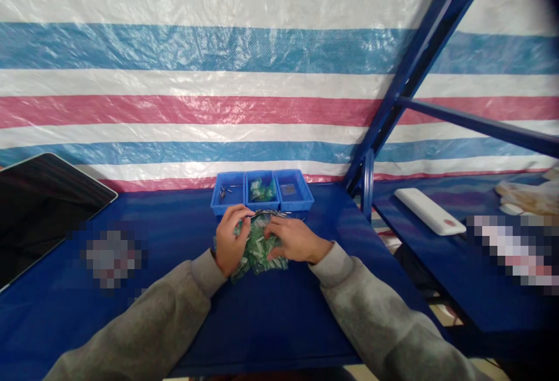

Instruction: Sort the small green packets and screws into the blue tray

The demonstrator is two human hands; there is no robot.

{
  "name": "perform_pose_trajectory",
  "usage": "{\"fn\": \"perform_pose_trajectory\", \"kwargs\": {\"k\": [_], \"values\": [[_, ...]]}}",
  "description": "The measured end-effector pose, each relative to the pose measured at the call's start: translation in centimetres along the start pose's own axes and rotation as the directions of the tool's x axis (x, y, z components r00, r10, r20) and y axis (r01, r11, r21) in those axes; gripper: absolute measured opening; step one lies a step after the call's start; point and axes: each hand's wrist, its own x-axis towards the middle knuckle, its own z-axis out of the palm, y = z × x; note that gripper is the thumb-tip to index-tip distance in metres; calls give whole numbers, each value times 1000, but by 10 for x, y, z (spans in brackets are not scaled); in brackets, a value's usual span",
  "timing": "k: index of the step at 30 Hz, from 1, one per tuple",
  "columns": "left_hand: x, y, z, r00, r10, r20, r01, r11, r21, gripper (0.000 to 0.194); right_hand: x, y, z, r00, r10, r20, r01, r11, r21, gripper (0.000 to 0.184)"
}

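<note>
A pile of small clear packets with green print (258, 247) lies on the blue table in front of me. My left hand (233, 238) is curled at the pile's left edge, fingers pressed together; what they hold is hidden. Over the right side of the pile, my right hand (297, 238) reaches in with thumb and fingers apart, its fingertips touching the packets. Thin dark metal pieces (273, 212) lie along the far edge of the pile, close to both hands' fingertips.
Behind the pile stand three blue bins: the left bin (212, 200) holds a few metal pieces, the middle bin (262, 207) green packets, the right bin (301, 199) small thin pieces. A dark-screened tablet (39, 212) is at left. A white power bank (430, 211) lies on the right table.
</note>
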Motion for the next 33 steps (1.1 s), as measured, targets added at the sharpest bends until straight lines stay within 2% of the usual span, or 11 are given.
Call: {"fn": "perform_pose_trajectory", "kwargs": {"k": [6,10,12,14,17,20,22,25,28,30,33], "values": [[1,-4,5,996,91,-11,-91,996,25,17,2,2,7,998,43,-42,-39,995,94,27],[1,-3,4,996,82,-22,-82,997,6,18,5,2,11,978,64,-199,-14,970,241,14],[0,-3,4,998,52,-24,-53,998,-23,19,6,1,13,930,153,-334,-32,940,340,14],[0,-3,4,999,33,15,-32,998,-45,21,7,-1,15,849,284,-447,-71,898,435,15],[0,-5,6,993,43,108,-40,999,-31,17,8,-5,21,724,435,-536,-115,842,527,15],[-1,-6,7,990,51,128,-50,999,-14,12,7,-9,25,674,470,-570,-58,802,594,11],[-1,-7,8,992,29,123,-27,1000,-16,12,7,-11,25,669,470,-576,9,770,638,12],[-2,-9,8,997,-27,73,27,1000,-6,13,8,-11,23,679,467,-566,43,744,667,25],[-4,-11,8,997,-72,26,73,997,-4,13,9,-8,24,752,413,-514,9,774,633,18],[-4,-12,7,995,-92,50,93,996,-15,13,9,-7,26,778,385,-497,-10,798,603,21],[-3,-11,8,990,-98,106,100,995,-15,17,10,-7,28,779,370,-507,-23,823,567,23]]}}
